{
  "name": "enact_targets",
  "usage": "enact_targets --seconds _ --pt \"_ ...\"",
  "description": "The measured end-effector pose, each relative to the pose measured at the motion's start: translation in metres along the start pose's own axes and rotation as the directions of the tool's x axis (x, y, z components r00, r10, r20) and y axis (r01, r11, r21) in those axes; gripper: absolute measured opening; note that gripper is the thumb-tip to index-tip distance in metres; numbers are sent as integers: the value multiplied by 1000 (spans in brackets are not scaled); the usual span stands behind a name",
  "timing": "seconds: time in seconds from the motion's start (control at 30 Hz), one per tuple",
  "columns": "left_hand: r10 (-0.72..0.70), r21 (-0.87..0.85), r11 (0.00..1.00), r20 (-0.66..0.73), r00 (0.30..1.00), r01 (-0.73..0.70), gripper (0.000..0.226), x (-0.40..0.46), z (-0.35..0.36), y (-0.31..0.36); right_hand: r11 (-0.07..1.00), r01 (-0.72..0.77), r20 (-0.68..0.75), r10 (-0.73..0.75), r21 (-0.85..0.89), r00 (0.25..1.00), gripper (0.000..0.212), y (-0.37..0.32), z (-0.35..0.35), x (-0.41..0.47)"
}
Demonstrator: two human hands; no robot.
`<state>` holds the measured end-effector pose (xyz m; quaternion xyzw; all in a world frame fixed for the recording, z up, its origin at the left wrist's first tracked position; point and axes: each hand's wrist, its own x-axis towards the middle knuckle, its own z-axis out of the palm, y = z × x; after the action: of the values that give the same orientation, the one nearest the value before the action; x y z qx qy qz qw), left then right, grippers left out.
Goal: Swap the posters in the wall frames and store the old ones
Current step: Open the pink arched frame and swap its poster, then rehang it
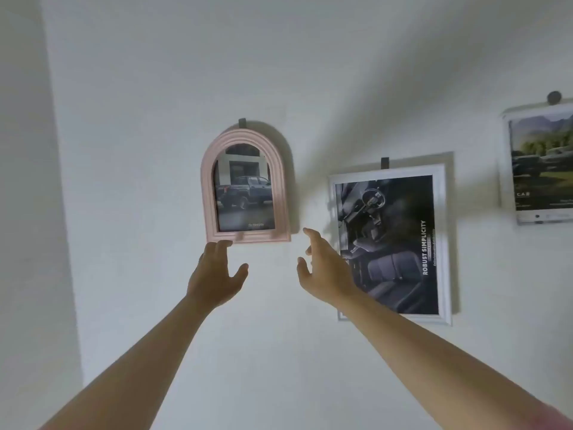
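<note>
A pink arched frame (207, 193) hangs on the white wall from a grey hook and holds a poster of a dark pickup truck (245, 193). My left hand (217, 274) reaches up with straight fingers, its fingertips at the frame's lower left corner. My right hand (325, 268) is raised and open just right of the frame's lower right corner, apart from it. To the right hangs a white rectangular frame (441, 243) with a dark car-interior poster (384, 243) reading "ROBUST SIMPLICITY". My right wrist overlaps its lower left part.
A third white frame (506, 169) with a landscape and car poster hangs at the far right, cut off by the image edge, under a round grey hook (554, 97). A wall corner runs down the left side. Bare wall lies below the frames.
</note>
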<state>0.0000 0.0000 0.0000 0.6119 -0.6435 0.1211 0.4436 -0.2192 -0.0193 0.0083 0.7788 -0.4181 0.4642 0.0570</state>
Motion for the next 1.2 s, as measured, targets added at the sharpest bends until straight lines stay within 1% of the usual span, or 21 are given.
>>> enact_targets --seconds 0.1,0.23,0.33,0.4,0.5,0.6,0.7,0.83,0.9,1.0,1.1,1.2 --pt "-21 -1 1000 -34 999 21 57 13 -8 -21 999 -29 -28 29 26 999 60 -10 14 14" --pt "-57 -24 998 -10 998 57 60 32 -9 -43 999 -41 -52 42 20 998 69 -14 30 30" --pt "-68 -52 996 6 998 69 62 46 -7 -55 997 -68 -90 70 30 993 76 -13 39 41" --pt "-62 -55 996 14 998 63 63 54 -4 -62 997 -83 -89 83 8 993 79 -14 44 47" --pt "-48 -112 992 13 999 49 60 64 1 -69 997 -79 -98 80 13 992 81 -16 52 54" --pt "-48 -206 978 -39 998 39 59 73 4 -74 996 -70 -121 77 56 990 81 -17 59 60" --pt "-22 -268 963 -92 996 -3 61 79 5 -80 997 -46 -141 55 67 988 78 -15 62 63" --pt "27 -333 939 -159 987 -80 60 82 7 -84 999 -4 -150 9 33 989 76 -10 60 62" --pt "32 -393 913 -189 981 -105 58 81 7 -83 999 -5 -169 13 48 985 76 -8 56 60" --pt "96 -427 884 -231 968 -189 62 76 7 -79 996 -21 -184 35 82 982 76 -5 49 54" --pt "176 -434 860 -240 955 -268 70 68 7 -75 992 -37 -179 58 119 982 79 -3 42 42" --pt "207 -441 856 -185 961 -269 77 54 5 -74 988 -47 -158 70 146 985 87 -1 32 28"
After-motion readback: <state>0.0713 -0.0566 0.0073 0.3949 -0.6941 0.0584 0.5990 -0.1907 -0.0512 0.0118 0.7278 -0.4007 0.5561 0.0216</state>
